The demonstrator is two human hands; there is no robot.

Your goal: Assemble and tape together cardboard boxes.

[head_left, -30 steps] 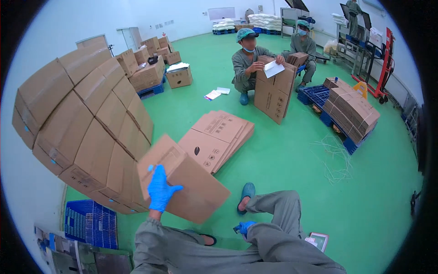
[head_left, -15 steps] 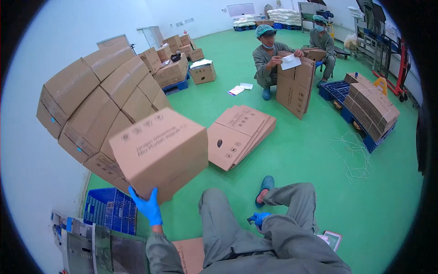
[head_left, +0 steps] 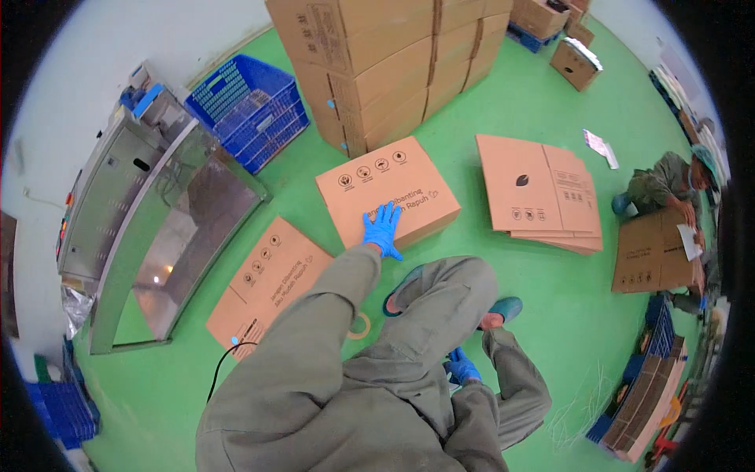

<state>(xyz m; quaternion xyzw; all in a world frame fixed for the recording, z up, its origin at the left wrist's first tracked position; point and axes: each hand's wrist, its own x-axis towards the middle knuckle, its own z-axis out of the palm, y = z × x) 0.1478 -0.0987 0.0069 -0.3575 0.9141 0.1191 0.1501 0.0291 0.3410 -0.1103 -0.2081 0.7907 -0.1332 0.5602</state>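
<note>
A closed brown cardboard box [head_left: 429, 169] sits on the green floor in front of me, with dark symbols and lettering on its top. My left hand [head_left: 382, 229], in a blue glove, lies flat on that top with its fingers spread. Low by my bent leg is my right hand [head_left: 462, 367], also blue-gloved. Its fingers are curled round a small dark thing, mostly hidden, whose kind I cannot make out. A flat printed cardboard piece [head_left: 263, 287] lies to the left of the box, partly covered by my left sleeve. Beside my knee rests a roll of tape [head_left: 359, 326].
Stacked cardboard boxes [head_left: 393, 67] rise behind the box, near a blue crate [head_left: 252, 118]. A metal machine [head_left: 149, 236] stands at left. Flattened cartons [head_left: 539, 193] are piled at right. A co-worker [head_left: 668, 185] crouches beyond them with upright cartons [head_left: 649, 252]. Loose straps [head_left: 586, 405] lie lower right.
The box, earlier raised and tilted in my left hand, now sits on the floor with that hand on top. The view has turned left and downward. My right hand stays low by my leg.
</note>
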